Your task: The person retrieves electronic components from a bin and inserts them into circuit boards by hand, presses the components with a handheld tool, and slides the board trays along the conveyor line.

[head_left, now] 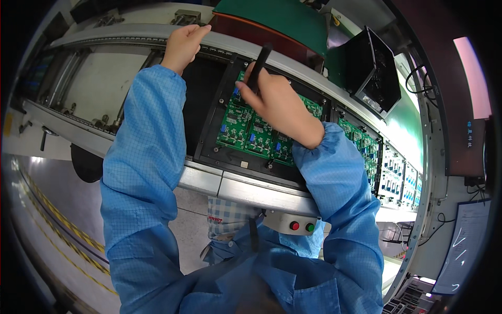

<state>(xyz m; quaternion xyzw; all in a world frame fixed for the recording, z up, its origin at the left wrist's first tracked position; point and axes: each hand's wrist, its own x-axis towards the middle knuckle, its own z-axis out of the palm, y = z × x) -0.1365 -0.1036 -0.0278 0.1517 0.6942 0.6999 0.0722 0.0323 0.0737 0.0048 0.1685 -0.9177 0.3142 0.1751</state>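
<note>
My right hand (282,104) is over a panel of green circuit boards (238,131) with blue and dark components. A black stick-shaped tool (260,65), perhaps a pen or tweezers, stands up from between its thumb and fingers; the exact kind does not show. The panel sits in a black carrier frame (209,133) on the conveyor. My left hand (183,48) is closed, thumb against the fingers, above the far conveyor rail. Whatever it may pinch is hidden or too small to make out.
The near metal rail (251,191) crosses in front of my body, with a red button (294,225) and a green button (310,227) below. More boards (392,170) line the right. A black open-fronted box (371,73) stands beyond the conveyor, near a green-topped surface (272,18).
</note>
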